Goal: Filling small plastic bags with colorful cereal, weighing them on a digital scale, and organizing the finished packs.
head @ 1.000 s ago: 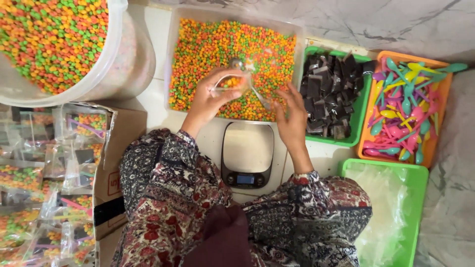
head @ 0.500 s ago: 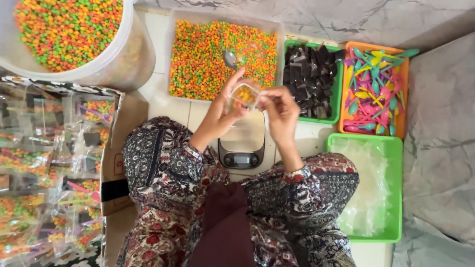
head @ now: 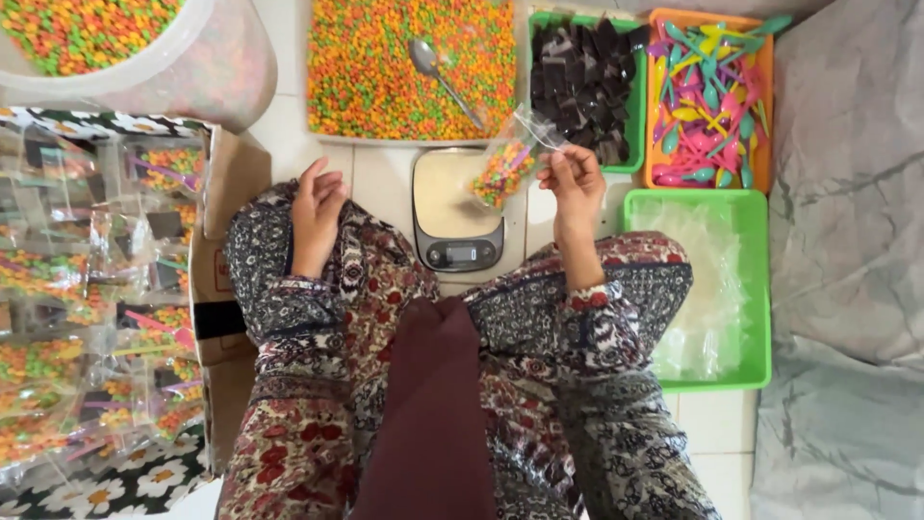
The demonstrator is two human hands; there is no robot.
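My right hand (head: 574,181) pinches a small clear plastic bag (head: 508,164) partly filled with orange, green and yellow candy, holding it tilted over the right side of a small kitchen scale (head: 452,207). My left hand (head: 318,207) rests on my left knee with fingers loosely curled, holding nothing. Beyond the scale is a clear tray of the same coloured candy (head: 385,67) with a metal spoon (head: 441,75) lying in it.
A green basket of dark squares (head: 582,77) and an orange basket of coloured plastic spoons (head: 710,91) stand at the back right. A green basket of clear bags (head: 703,279) is at right. A big candy tub (head: 135,48) and filled packets (head: 87,289) lie left.
My left hand has let go of the bag and dropped to my knee. The right hand alone now holds the bag, moved slightly right over the scale. The camera has come closer.
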